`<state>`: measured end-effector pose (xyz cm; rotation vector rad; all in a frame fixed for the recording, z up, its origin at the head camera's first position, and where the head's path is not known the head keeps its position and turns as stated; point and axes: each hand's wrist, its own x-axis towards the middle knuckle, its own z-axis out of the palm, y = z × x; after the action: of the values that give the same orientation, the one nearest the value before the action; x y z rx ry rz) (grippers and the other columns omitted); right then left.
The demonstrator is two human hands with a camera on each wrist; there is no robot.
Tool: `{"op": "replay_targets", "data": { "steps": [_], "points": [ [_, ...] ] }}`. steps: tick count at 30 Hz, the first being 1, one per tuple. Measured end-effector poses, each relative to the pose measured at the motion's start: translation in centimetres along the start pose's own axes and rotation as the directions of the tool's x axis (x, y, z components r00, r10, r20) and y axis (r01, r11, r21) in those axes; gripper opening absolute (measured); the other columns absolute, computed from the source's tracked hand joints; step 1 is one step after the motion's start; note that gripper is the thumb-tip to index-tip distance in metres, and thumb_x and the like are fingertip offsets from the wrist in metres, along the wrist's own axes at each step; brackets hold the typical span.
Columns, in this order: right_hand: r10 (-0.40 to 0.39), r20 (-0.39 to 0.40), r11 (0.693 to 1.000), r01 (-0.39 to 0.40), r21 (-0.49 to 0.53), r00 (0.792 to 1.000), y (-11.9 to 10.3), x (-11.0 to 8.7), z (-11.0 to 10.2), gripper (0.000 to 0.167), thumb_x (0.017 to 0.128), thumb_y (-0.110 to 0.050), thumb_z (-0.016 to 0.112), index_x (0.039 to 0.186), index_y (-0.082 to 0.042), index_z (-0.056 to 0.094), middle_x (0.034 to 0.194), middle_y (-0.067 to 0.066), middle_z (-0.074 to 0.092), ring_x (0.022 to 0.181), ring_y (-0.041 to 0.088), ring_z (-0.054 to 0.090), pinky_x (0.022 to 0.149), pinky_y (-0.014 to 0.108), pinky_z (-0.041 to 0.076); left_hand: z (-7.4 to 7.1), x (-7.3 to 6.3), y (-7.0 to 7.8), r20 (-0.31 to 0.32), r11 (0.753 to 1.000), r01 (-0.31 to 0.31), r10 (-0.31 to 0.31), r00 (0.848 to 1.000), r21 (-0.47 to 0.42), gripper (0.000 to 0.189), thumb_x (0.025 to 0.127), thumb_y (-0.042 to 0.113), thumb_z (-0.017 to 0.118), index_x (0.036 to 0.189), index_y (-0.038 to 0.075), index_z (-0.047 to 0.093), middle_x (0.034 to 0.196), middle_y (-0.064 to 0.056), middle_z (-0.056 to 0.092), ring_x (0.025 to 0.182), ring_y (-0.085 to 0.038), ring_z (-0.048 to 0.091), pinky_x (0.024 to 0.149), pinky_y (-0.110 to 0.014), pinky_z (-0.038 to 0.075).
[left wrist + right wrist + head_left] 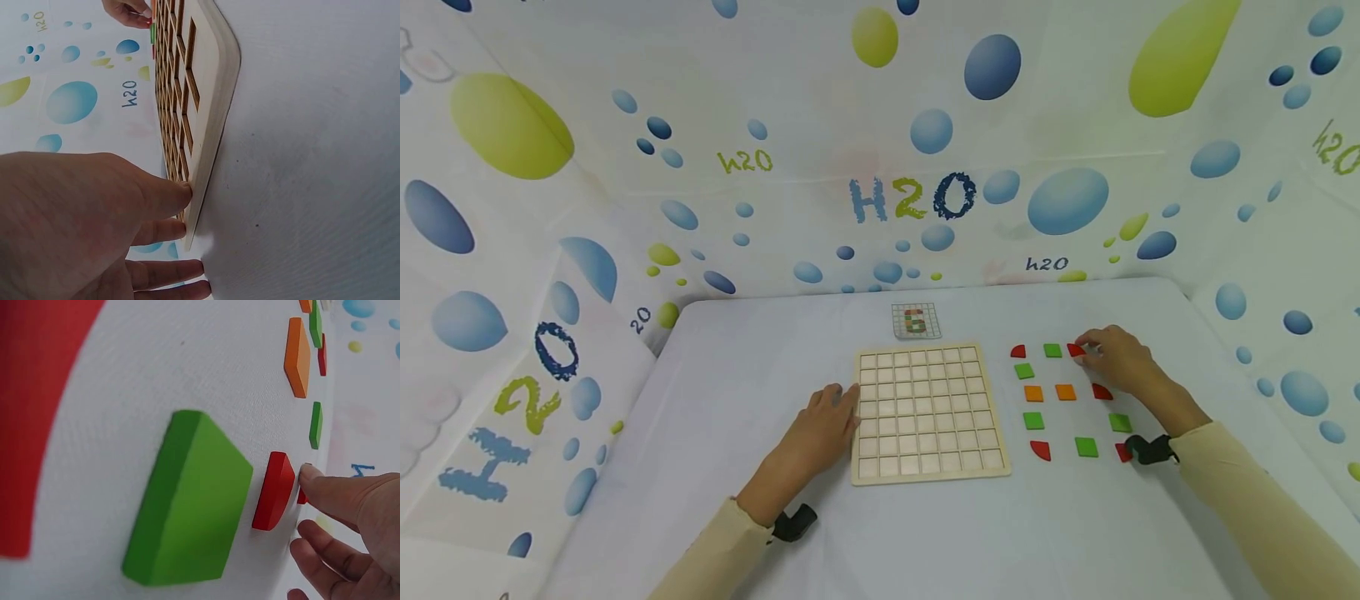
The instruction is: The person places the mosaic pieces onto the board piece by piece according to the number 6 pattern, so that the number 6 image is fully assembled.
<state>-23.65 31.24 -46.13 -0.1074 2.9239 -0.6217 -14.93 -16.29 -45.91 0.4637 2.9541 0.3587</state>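
Observation:
A pale wooden grid board lies flat on the white cloth. My left hand rests at its left edge; in the left wrist view the thumb and a finger touch the board's side, with the other fingers straight on or near the cloth. At the far right of the loose pieces, my right hand pinches a red quarter-circle tile between thumb and forefinger, at cloth level. In the right wrist view the thumb covers most of that tile, and the forefinger is largely hidden.
Several green square tiles, two orange squares and other red quarter-circles lie spread right of the board. A small gridded pattern card lies behind the board. A printed cloth backdrop encloses the back and sides.

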Motion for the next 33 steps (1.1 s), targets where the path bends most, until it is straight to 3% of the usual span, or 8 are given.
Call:
{"op": "replay_targets", "data": {
  "steps": [21, 33],
  "points": [
    [0.008, -0.006, 0.999, -0.008, 0.040, 1.000, 0.7, 0.3, 0.5, 0.035, 0.104, -0.016, 0.067, 0.128, 0.008, 0.064, 0.128, 0.032, 0.060, 0.113, 0.047, 0.057, 0.098, 0.062, 0.054, 0.1, 0.0, 0.1, 0.016, 1.000, -0.004, 0.004, 1.000, 0.008, 0.052, 0.111, 0.021, 0.055, 0.158, 0.001, 0.045, 0.152, -0.030, 0.047, 0.140, -0.049, 0.048, 0.102, -0.062, 0.051],
    [-0.027, -0.022, 0.998, 0.028, 0.050, 0.999, -1.2, 0.2, 0.1, 0.033, 0.104, -0.015, 0.067, 0.130, 0.004, 0.063, 0.125, 0.028, 0.065, 0.114, 0.044, 0.058, 0.102, 0.061, 0.052, 0.0, 0.1, 0.0, 0.015, 1.000, -0.003, 0.003, 1.000, 0.024, 0.052, 0.111, 0.021, 0.055, 0.158, 0.002, 0.044, 0.151, -0.030, 0.047, 0.140, -0.050, 0.048, 0.102, -0.063, 0.051]
  ]
}}
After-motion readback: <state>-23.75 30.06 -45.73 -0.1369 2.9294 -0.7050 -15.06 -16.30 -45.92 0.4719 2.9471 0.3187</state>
